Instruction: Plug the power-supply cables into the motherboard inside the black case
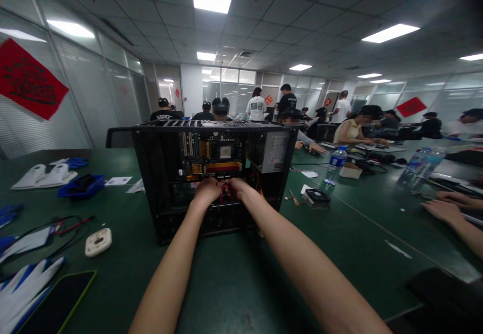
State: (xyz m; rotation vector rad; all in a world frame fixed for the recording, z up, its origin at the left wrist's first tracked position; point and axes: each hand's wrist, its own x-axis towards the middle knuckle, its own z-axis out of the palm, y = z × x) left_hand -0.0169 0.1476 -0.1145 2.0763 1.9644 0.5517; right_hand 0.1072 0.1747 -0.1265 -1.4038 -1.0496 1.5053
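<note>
An open black computer case (158, 183) stands on the green table (234, 283) in front of me, its motherboard (211, 155) and power supply (275, 150) exposed. Both my arms reach into it. My left hand (207, 189) and my right hand (237, 188) are closed side by side just below the motherboard, fingers curled around a bundle of red and dark cables (223, 192). The fingertips are hidden inside the case.
White and blue gloves (22, 294), a dark tablet (56, 306), a small white part (98, 241), loose wires (64, 226) and a blue tray (82, 184) lie at left. A fan (316, 196), water bottles (335, 165) and another person's hands (449, 208) are at right. Several people work behind.
</note>
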